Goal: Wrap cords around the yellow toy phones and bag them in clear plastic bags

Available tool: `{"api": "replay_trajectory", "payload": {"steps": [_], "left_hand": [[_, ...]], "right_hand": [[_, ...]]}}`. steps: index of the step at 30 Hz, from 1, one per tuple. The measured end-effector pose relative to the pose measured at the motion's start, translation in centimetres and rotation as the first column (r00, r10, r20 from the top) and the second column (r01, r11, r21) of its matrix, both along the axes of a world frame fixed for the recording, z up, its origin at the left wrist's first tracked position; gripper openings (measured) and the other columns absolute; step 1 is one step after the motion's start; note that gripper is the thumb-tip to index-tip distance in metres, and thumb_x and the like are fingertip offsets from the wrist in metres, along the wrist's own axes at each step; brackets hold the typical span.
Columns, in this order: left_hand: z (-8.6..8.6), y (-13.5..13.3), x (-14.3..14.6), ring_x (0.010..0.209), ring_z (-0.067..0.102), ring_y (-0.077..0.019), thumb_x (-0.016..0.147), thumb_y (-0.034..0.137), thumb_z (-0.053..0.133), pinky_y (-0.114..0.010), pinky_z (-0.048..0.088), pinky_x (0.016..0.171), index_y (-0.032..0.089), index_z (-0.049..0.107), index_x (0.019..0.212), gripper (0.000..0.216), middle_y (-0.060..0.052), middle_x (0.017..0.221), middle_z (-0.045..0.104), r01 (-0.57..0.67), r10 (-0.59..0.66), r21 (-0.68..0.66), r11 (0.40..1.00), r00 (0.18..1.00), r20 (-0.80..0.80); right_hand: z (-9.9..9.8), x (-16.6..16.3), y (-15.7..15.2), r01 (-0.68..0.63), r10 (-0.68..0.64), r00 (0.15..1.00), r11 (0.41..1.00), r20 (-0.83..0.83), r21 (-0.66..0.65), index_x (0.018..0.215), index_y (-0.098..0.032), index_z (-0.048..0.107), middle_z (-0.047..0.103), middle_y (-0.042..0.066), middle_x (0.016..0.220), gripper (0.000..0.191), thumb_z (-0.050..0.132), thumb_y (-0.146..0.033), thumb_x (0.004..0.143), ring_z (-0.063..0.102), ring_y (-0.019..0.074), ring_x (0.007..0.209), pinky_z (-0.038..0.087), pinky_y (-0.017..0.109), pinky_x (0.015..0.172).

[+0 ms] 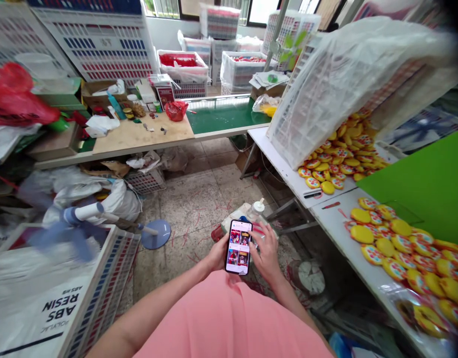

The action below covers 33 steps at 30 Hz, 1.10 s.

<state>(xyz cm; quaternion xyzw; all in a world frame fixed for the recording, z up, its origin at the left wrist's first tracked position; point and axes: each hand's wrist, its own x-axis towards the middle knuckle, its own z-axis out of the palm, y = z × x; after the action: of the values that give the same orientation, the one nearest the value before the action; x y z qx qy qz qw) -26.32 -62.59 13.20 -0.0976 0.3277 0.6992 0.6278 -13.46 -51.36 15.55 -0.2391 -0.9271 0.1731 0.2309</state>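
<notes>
A smartphone (238, 247) with a lit screen of small pictures is held upright in front of my pink top. My left hand (218, 253) grips it along its left edge, fingers wrapped behind it. On the other side, my right hand (265, 248) is raised with its fingers spread, the thumb close to the screen's right edge. Whether that thumb touches the phone I cannot tell. Just beyond the phone stands a small white bottle (257, 207) on a low surface, partly hidden by my fingers.
At right, a white table (327, 219) bears yellow round pieces (400, 243) and a plastic-covered crate (318, 84) spilling more. A workbench (146, 132) with boxes and jars runs across the back. A blue fan (74, 223) and a crate with a resin sack (45, 298) stand at left.
</notes>
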Motion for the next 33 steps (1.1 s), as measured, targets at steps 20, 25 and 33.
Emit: {"api": "replay_trajectory", "payload": {"steps": [20,25,33], "left_hand": [[-0.5,0.2,0.5,0.093,0.069,-0.0260,0.095,0.041,0.047,-0.036,0.045,0.092,0.012,0.062,0.121,0.042,-0.012,0.104,0.073,-0.011,0.010,0.002,1.000,0.999,0.050],[-0.7,0.3,0.6,0.093,0.069,-0.0263,0.094,0.041,0.049,-0.036,0.046,0.091,0.011,0.062,0.122,0.043,-0.012,0.104,0.073,-0.009,0.010,-0.007,1.000,0.998,0.054],[-1.0,0.4,0.6,0.085,0.070,-0.0266,0.094,0.043,0.046,-0.039,0.046,0.091,0.008,0.061,0.120,0.046,-0.013,0.097,0.074,0.029,-0.028,-0.022,0.999,0.998,0.059]], "right_hand": [[1.7,0.1,-2.0,-0.114,0.114,0.993,0.994,0.019,0.003,0.116,-0.030,0.066,0.030,0.007,0.151,0.029,0.055,-0.026,0.089,0.019,0.0361,0.142,0.024,0.060,0.109],[1.5,0.6,-2.4,-0.128,0.127,0.991,0.992,-0.048,-0.008,0.100,-0.026,0.072,0.035,0.008,0.148,0.019,0.057,-0.026,0.087,0.021,0.0359,0.141,0.023,0.060,0.110],[1.1,1.1,-2.2,-0.087,0.085,0.993,0.996,-0.079,-0.023,0.094,-0.024,0.072,0.038,0.007,0.147,0.015,0.059,-0.025,0.086,0.022,0.0352,0.141,0.021,0.059,0.111]]}}
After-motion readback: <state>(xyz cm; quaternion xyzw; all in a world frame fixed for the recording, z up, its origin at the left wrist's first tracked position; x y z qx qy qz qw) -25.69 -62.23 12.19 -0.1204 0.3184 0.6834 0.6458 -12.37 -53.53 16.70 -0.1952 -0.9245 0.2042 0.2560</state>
